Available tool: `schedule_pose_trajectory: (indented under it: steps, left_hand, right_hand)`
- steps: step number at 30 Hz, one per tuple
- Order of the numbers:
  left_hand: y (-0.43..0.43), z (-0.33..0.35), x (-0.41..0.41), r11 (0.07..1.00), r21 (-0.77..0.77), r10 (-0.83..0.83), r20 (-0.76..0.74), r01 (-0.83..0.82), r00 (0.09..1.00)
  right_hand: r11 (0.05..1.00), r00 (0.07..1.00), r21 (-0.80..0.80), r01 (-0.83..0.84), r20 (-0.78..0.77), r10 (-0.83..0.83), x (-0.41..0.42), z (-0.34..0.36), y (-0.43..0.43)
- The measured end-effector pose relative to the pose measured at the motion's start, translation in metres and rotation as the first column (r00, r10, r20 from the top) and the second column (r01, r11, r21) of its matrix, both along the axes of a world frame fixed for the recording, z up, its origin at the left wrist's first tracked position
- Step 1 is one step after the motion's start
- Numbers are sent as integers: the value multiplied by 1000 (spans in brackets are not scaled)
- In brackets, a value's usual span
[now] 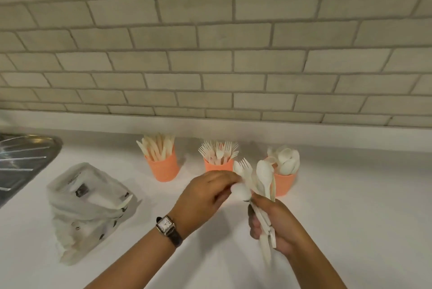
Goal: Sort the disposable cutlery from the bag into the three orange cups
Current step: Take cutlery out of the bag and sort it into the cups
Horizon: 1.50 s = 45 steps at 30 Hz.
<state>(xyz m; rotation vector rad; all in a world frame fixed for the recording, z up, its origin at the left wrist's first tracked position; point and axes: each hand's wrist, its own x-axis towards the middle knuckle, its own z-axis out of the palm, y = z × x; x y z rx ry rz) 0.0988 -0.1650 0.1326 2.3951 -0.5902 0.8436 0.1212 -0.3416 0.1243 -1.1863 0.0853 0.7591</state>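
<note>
Cutlery [261, 176], white plastic forks and spoons, was bundled above the counter [350, 195], gripped by the right hand [268, 223]; the left hand [203, 197] pinched one piece. Dark print on the bag [86, 209] was illegible.

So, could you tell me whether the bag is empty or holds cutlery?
Not empty: a pale cutlery tip pokes from the opening of the crumpled plastic bag. How much more lies inside, I cannot tell.

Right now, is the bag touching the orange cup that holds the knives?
Apart. The head view shows a strip of bare white counter between the bag and the orange cup of knives.
</note>
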Motion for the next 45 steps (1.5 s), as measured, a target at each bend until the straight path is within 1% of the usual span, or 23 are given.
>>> schedule_pose_trajectory:
  steps: [1, 2, 3, 4, 6, 9, 14, 15, 18, 21, 23, 24, 26, 27, 29, 31, 35, 36, 38, 40, 41, 43, 45]
  left_hand:
    - [-1, 6, 3, 970, -239, 29, -69, -45, 997]
    - [-3, 13, 8, 888, -449, 43, -132, -98, 990]
    - [-6, 19, 15, 795, -590, 41, -182, -143, 982]
    - [-9, 23, 24, 726, -665, 32, -218, -173, 975]
    - [-17, 26, 46, 654, -732, -45, -287, -189, 957]
    - [-39, 10, 80, 669, -712, -135, -398, -213, 907]
    - [-79, -36, 121, 781, -545, -38, -527, -303, 849]
    - [-83, -45, 126, 827, -473, 6, -533, -304, 846]
    - [-93, -58, 134, 944, -99, 214, -545, -316, 811]
    - [-92, -45, 135, 954, 14, 261, -527, -299, 809]
    - [-85, -33, 126, 940, -8, 286, -528, -342, 799]
    - [-80, -26, 116, 929, -72, 273, -525, -362, 806]
    - [-74, -9, 88, 883, -321, 119, -554, -343, 824]
    - [-74, 1, 73, 842, -442, -24, -605, -311, 796]
    - [-76, 12, 51, 776, -560, -268, -709, -290, 652]
    - [-74, 11, 41, 723, -598, -359, -753, -347, 552]
    - [-61, 5, 37, 596, -659, -469, -750, -460, 467]
    - [-58, 6, 38, 573, -676, -474, -735, -465, 485]
    - [-53, 10, 47, 488, -727, -437, -682, -483, 587]
    - [-48, 17, 63, 401, -778, -319, -614, -484, 722]
    - [-47, 20, 72, 397, -792, -239, -577, -464, 781]
    - [-52, 20, 90, 473, -779, -82, -505, -412, 860]
    - [-66, 13, 104, 561, -739, -8, -454, -372, 891]
  right_hand:
    - [999, 999, -30, 42, 19, -42, -2, -3, 2]
    - [994, 995, -56, 98, 37, -96, -4, -5, 3]
    - [984, 986, -78, 161, 50, -158, -6, -7, 3]
    - [968, 972, -95, 231, 57, -226, -8, -9, 2]
    - [919, 927, -116, 375, 54, -372, -13, -12, -3]
    - [841, 852, -136, 524, 62, -520, -22, -11, -18]
    - [758, 773, -154, 634, 105, -626, -26, -3, -42]
    - [751, 766, -154, 642, 119, -631, -25, -1, -46]
    - [737, 757, -172, 654, 163, -633, -20, 2, -51]
    - [743, 769, -202, 638, 220, -601, -17, 7, -52]
    - [755, 781, -212, 620, 253, -570, -17, 9, -51]
    - [763, 789, -217, 608, 266, -553, -16, 9, -50]
    - [776, 807, -243, 582, 295, -512, -14, 10, -47]
    - [780, 815, -262, 569, 309, -490, -13, 10, -43]
    - [789, 834, -303, 535, 337, -436, -10, 9, -36]
    - [803, 857, -344, 487, 367, -362, -9, 7, -28]
    - [831, 874, -375, 411, 420, -244, -11, 4, -20]
    - [833, 876, -372, 410, 416, -245, -11, 3, -21]
    - [814, 873, -381, 439, 395, -286, -9, -2, -29]
    - [785, 857, -375, 493, 366, -363, -7, -7, -40]
    - [774, 847, -367, 516, 353, -398, -6, -9, -46]
    - [758, 833, -358, 545, 333, -442, -5, -11, -58]
    - [751, 824, -348, 561, 323, -466, -5, -10, -67]
